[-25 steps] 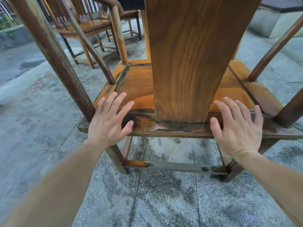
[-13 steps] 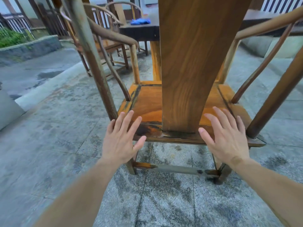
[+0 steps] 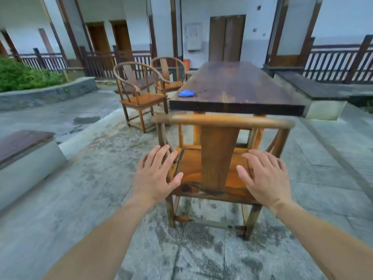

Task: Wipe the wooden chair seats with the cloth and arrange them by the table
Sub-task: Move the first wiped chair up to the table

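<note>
View pulled back, worn orange chair (image 3: 218, 158), blue cloth (image 3: 186, 93) on table (image 3: 238, 85)

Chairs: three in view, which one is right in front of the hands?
The chair at the table's near end, back towards the camera, open left hand and right hand hovering behind it. The other two chairs stand along the table's left side.

A green bush (image 3: 24, 74) is growing far off to the left. Dark wooden fences (image 3: 339, 61) and brown doors (image 3: 227, 38) are standing at the back.
</note>
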Demonstrator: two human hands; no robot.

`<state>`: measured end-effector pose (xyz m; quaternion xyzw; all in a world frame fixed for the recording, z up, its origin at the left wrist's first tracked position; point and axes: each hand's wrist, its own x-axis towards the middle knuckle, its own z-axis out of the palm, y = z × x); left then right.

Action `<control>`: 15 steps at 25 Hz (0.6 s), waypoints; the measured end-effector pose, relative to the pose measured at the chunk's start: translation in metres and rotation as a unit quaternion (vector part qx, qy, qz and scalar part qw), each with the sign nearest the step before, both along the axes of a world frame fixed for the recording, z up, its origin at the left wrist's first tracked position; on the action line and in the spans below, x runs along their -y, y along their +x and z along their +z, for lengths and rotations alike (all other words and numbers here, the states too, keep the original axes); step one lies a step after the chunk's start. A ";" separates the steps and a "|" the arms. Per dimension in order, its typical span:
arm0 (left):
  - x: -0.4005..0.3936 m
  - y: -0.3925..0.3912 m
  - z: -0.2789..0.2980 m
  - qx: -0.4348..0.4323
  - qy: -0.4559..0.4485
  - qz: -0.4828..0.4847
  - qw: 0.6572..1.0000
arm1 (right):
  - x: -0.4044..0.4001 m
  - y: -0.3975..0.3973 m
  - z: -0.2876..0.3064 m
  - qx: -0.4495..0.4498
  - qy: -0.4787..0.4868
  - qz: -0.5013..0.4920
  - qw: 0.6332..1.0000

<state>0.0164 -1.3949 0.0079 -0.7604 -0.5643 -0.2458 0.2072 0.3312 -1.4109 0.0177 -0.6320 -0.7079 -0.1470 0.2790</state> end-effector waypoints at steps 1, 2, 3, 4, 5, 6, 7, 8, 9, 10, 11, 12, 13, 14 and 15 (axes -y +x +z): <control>0.018 -0.002 0.038 0.009 0.005 -0.005 1.000 | 0.014 -0.004 0.038 0.006 0.011 0.008 1.000; 0.029 -0.003 0.069 0.008 0.021 -0.011 1.000 | 0.024 -0.008 0.072 0.012 0.022 0.016 1.000; 0.037 -0.003 0.093 -0.003 0.033 -0.022 0.999 | 0.030 -0.012 0.097 0.017 0.027 0.027 0.999; 0.044 -0.003 0.122 -0.017 0.054 -0.034 0.998 | 0.035 -0.015 0.127 0.019 0.037 0.034 0.999; 0.054 -0.003 0.155 -0.019 0.065 -0.043 0.997 | 0.042 -0.018 0.158 0.015 0.047 0.039 0.998; 0.058 -0.002 0.178 -0.018 0.086 -0.053 0.995 | 0.046 -0.020 0.181 0.010 0.060 0.045 0.997; 0.062 -0.001 0.203 -0.012 0.100 -0.059 0.993 | 0.049 -0.023 0.205 0.005 0.074 0.055 0.996; 0.063 -0.001 0.226 -0.011 0.122 -0.061 0.991 | 0.050 -0.025 0.226 0.002 0.087 0.066 0.994; 0.064 -0.001 0.245 -0.007 0.134 -0.063 0.989 | 0.051 -0.026 0.242 0.000 0.096 0.074 0.993; 0.064 -0.001 0.264 -0.002 0.145 -0.065 0.987 | 0.050 -0.027 0.260 -0.003 0.106 0.079 0.991; 0.061 0.000 0.281 0.005 0.153 -0.066 0.986 | 0.047 -0.027 0.277 -0.008 0.113 0.084 0.990; 0.057 0.000 0.295 0.012 0.168 -0.067 0.983 | 0.042 -0.026 0.291 -0.012 0.124 0.089 0.988; 0.053 0.001 0.307 0.017 0.177 -0.068 0.982 | 0.038 -0.025 0.305 -0.011 0.133 0.096 0.986; 0.049 0.000 0.317 0.022 0.187 -0.069 0.980 | 0.032 -0.024 0.317 -0.010 0.144 0.100 0.984; 0.043 -0.001 0.327 0.024 0.197 -0.068 0.978 | 0.026 -0.023 0.329 -0.011 0.156 0.101 0.982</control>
